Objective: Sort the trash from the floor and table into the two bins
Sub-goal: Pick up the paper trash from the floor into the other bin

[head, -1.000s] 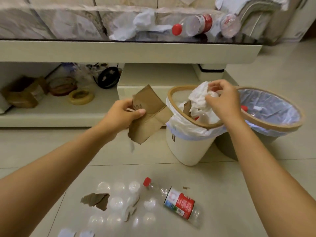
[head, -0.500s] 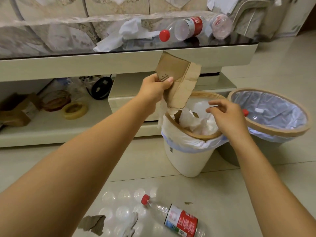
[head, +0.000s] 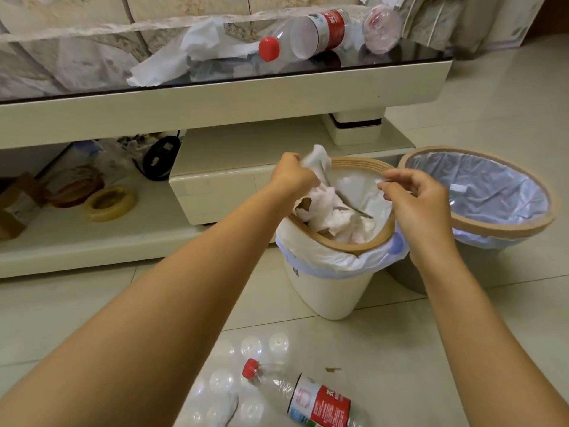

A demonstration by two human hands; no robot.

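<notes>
Left hand (head: 291, 177) pinches crumpled white paper (head: 317, 158) at far-left rim of cream paper-filled bin (head: 326, 288) mid-frame, right hand (head: 421, 204) curled empty over right rim; push wad deep, avoid snagging liner.

A glossy black glass tabletop (head: 385, 64) carries a clear, shiny plastic bottle with a red cap (head: 308, 35) and crumpled white matt tissue paper (head: 191, 53). The cream smooth-plastic bin (head: 329, 288) has a thin translucent plastic liner (head: 323, 257) and a tan matt rim (head: 363, 241). The pale floor tiles (head: 477, 118) look smooth and slightly glossy.
</notes>
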